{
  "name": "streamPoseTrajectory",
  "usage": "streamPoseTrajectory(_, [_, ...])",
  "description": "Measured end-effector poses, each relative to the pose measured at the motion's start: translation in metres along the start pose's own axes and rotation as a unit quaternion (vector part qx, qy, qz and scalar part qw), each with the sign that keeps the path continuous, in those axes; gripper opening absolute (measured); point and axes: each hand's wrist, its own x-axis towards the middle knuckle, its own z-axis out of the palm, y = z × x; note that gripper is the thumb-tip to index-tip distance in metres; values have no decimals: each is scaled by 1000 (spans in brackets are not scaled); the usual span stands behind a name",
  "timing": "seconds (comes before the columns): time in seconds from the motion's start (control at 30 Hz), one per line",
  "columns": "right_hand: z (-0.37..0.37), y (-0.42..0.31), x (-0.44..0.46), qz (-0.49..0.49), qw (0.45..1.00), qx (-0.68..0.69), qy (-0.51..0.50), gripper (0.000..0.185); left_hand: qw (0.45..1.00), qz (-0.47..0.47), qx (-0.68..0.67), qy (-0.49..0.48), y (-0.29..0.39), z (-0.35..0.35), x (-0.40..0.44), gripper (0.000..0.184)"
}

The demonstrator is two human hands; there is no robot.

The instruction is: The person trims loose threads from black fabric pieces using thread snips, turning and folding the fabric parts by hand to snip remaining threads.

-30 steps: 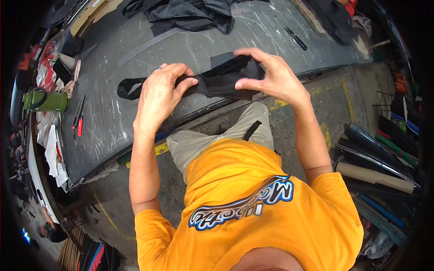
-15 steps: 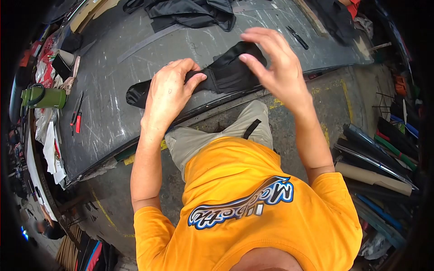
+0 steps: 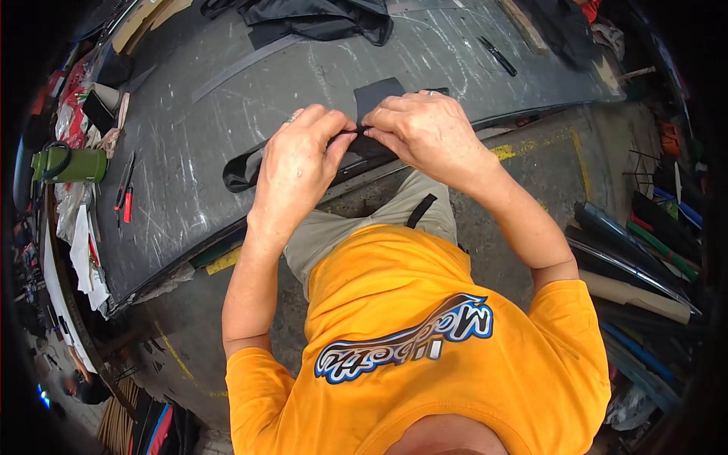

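Observation:
A black fabric piece (image 3: pixel 244 168) lies along the front edge of the dark worktable (image 3: pixel 182 159). My left hand (image 3: pixel 299 155) pinches it near its middle, thumb against fingertips. Close beside, almost touching, my right hand (image 3: pixel 421 133) pinches the same fabric with its fingertips. Between and behind the hands a flat dark grey flap (image 3: pixel 378 92) of material sticks up toward the far side. The part of the fabric under both hands is hidden.
More black fabric (image 3: pixel 318 19) is heaped at the far edge. A black tool (image 3: pixel 497 56) lies far right. On the left are a red-and-black cutter (image 3: pixel 126 189), a green mug (image 3: pixel 70 164) and a phone (image 3: pixel 98 112). Rolls of material (image 3: pixel 637 292) stand on the right.
My right hand has come left and closed on the fabric beside my left hand. It was spread over the right end before. The grey flap now shows behind the hands.

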Motion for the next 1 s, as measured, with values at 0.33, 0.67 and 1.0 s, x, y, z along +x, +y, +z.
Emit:
streamPoseTrajectory(0.33, [7,-1,0,-43,996,-2,77,14,997,15,-6,74,-1,16,-14,15])
streamPoseTrajectory(0.67, [10,-1,-8,-71,994,-7,81,15,993,68,36,86,-2,17,-23,16])
streamPoseTrajectory(1.0, [7,0,-3,-64,997,-6,51,14,994,62,-4,91,-6,13,-17,15])
